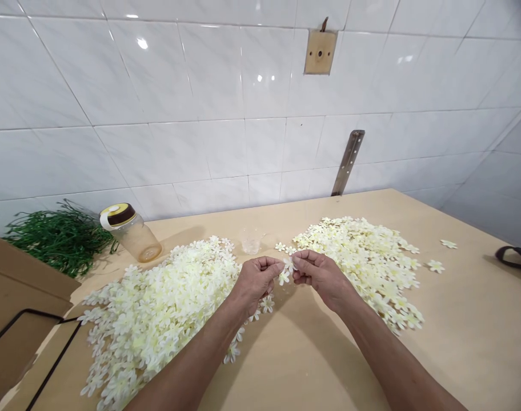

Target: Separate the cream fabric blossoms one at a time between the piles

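Observation:
My left hand (255, 281) and my right hand (318, 274) meet above the wooden table (466, 331), both with fingers pinched together. Between their fingertips they hold small white artificial flowers (286, 269). A big pile of white flowers (157, 308) lies to the left, under my left forearm. A flatter pile of pale yellow-white flowers (372, 257) spreads to the right, just behind my right hand. A small clear cup (251, 244) stands between the piles, beyond my hands.
A plastic jar with a yellow lid (129, 230) lies tilted at the back left beside green artificial foliage (59, 237). A cardboard box (16, 302) sits at the left edge. A black strap (515, 257) lies at far right. White tiled wall behind.

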`<action>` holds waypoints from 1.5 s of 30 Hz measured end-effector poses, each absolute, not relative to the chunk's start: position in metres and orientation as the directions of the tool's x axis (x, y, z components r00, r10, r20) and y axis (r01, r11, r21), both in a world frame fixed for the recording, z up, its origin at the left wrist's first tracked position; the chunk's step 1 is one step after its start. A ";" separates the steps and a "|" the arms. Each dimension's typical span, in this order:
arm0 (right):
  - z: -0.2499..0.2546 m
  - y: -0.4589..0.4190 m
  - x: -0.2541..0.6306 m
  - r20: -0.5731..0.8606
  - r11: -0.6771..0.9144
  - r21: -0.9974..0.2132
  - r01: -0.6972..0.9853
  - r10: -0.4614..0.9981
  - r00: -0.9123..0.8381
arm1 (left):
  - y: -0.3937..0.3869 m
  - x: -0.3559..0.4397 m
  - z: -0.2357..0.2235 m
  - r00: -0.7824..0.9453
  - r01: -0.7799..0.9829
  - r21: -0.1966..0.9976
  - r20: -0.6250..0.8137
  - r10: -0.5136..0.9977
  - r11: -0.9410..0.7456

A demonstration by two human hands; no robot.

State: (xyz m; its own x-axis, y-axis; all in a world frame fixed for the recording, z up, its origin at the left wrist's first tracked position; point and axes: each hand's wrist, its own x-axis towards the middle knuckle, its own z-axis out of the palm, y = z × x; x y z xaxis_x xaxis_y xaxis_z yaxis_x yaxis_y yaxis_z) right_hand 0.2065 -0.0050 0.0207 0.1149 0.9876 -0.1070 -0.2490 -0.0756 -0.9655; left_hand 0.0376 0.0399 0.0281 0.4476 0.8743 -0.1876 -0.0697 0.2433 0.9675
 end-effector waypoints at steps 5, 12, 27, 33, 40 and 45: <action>0.019 -0.005 0.202 -0.105 -0.099 -0.994 -0.039 0.973 0.203 | 0.044 0.038 0.026 0.210 -0.130 0.976 -0.143 0.967 0.173; 0.015 -0.009 0.190 0.011 0.005 -0.988 0.155 0.999 0.040 | 0.045 0.039 0.021 0.134 -0.117 0.992 -0.026 0.991 0.041; 0.019 -0.009 0.190 -0.141 -0.133 -0.981 -0.142 0.989 0.052 | 0.034 0.040 0.023 0.122 0.074 0.990 0.113 0.986 -0.122; 0.019 -0.008 0.193 -0.144 -0.137 -0.985 -0.110 0.988 0.060 | 0.041 0.038 0.022 0.156 -0.020 1.000 0.017 0.988 -0.014; 0.019 -0.009 0.193 -0.144 -0.142 -0.987 -0.075 0.989 0.024 | 0.041 0.038 0.024 0.197 -0.026 1.000 0.004 0.980 0.001; 0.021 -0.009 0.192 -0.137 -0.133 -0.986 -0.101 0.990 0.037 | 0.043 0.038 0.023 0.212 -0.018 1.000 -0.007 0.977 0.011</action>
